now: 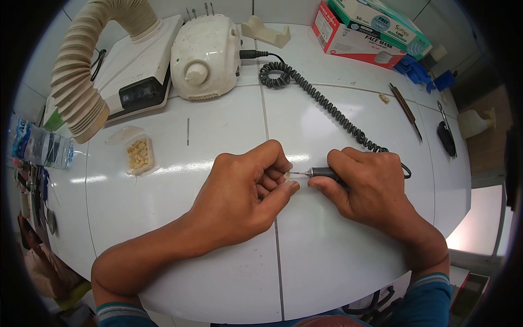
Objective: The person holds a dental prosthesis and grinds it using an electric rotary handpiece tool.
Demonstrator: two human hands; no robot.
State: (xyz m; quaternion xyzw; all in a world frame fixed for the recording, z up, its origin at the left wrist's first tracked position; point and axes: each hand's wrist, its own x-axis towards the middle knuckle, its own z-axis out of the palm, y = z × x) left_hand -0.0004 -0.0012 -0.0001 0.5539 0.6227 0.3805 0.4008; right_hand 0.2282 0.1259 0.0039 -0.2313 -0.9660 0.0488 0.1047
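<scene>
Between the thumb and fingers of my left hand [239, 188] is a small cream tooth-like piece [286, 176], partly hidden by the fingertips. My right hand [368, 182] grips a dark rotary handpiece [322, 173] and points it left. Its thin metal bur [298, 173] reaches the piece; whether it touches or spins, I cannot tell. A coiled black cord [327, 103] runs from the handpiece to a white control unit [204, 60] with a round knob. To the left of my hands, a small clear box [140, 158] with its lid up holds several similar cream pieces.
A loose metal bur [188, 131] lies behind my left hand. At the left stand a ribbed suction hose [79, 71] and a water bottle [49, 148]. Face mask boxes [370, 32], a brown pointed tool [406, 111] and a black-handled tool [445, 136] are at the right.
</scene>
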